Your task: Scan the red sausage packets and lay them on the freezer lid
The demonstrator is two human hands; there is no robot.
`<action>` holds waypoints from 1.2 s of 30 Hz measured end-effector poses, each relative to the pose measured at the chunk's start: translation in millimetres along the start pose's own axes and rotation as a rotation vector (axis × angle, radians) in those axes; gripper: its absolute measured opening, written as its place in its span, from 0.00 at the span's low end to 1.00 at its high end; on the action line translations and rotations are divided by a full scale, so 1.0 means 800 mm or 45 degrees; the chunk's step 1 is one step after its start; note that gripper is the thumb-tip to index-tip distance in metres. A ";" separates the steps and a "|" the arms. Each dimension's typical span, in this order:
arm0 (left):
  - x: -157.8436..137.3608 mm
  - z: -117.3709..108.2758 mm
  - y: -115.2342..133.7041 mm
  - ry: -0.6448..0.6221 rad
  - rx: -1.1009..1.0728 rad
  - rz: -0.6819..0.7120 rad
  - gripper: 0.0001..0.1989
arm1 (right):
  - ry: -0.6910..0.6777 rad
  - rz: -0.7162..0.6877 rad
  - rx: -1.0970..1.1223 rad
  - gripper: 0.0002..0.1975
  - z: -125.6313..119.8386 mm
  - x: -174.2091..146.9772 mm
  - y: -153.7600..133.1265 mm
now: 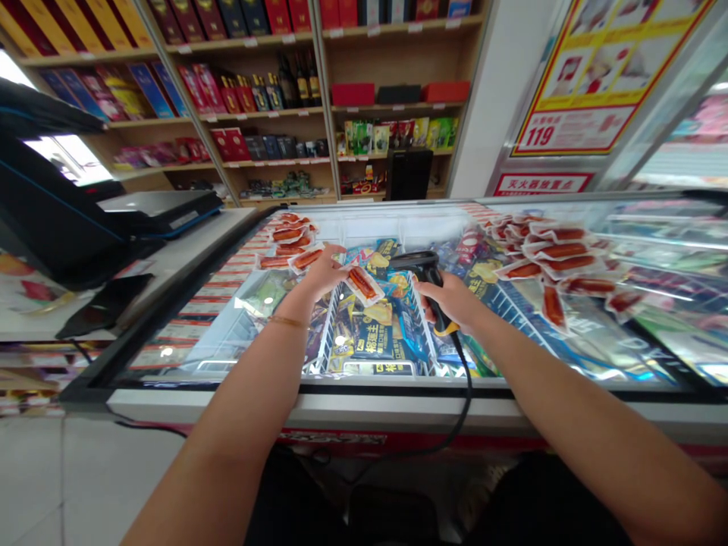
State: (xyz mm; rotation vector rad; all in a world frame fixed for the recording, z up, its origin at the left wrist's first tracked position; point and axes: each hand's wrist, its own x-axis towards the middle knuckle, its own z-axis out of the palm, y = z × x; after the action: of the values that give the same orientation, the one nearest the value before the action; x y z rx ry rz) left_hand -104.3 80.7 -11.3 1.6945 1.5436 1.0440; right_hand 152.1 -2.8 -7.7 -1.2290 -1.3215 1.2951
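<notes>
My left hand (325,274) is over the glass top of a chest freezer, its fingers closed on the corner of a sausage pack (364,285), a reddish-brown sausage in clear, white-edged wrap. Beside that hand, another sausage pack (307,259) lies on the glass, at the edge of a loose pile of similar packs (292,233). My right hand (449,302) grips a black handheld barcode scanner (418,262) by its handle, the head pointing left toward the held pack. The scanner's cable (467,394) hangs over the freezer's front edge.
More sausage packs (560,250) are spread on the glass at the right. Under the glass, white wire baskets (325,341) hold bagged frozen goods. A counter at the left carries a flat scale-like device (162,210) and a black machine (51,205). Stocked shelves (262,114) stand behind.
</notes>
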 end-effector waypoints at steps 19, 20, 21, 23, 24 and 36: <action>0.005 -0.009 -0.010 -0.269 -0.338 0.004 0.29 | 0.010 0.007 -0.004 0.10 0.003 -0.002 -0.002; 0.007 -0.006 -0.012 -0.204 -0.320 0.026 0.30 | 0.008 0.002 -0.004 0.11 0.003 -0.003 -0.002; 0.008 -0.002 -0.014 -0.137 -0.298 0.039 0.31 | 0.005 -0.007 -0.005 0.11 0.003 -0.003 -0.002; 0.010 0.004 -0.015 -0.018 -0.279 0.043 0.33 | -0.006 -0.035 -0.005 0.10 0.003 -0.004 -0.003; 0.011 0.007 -0.015 0.025 -0.288 0.047 0.34 | -0.013 -0.052 -0.002 0.10 0.004 -0.005 -0.004; 0.020 0.019 -0.010 0.248 -0.545 0.324 0.35 | -0.144 -0.223 0.017 0.15 0.026 -0.030 -0.009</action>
State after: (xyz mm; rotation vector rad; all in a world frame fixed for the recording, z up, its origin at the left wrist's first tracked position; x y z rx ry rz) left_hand -95.1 98.8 -22.9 1.5420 1.1228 1.5836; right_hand 133.8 -28.6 -0.4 -1.0188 -1.4641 1.2609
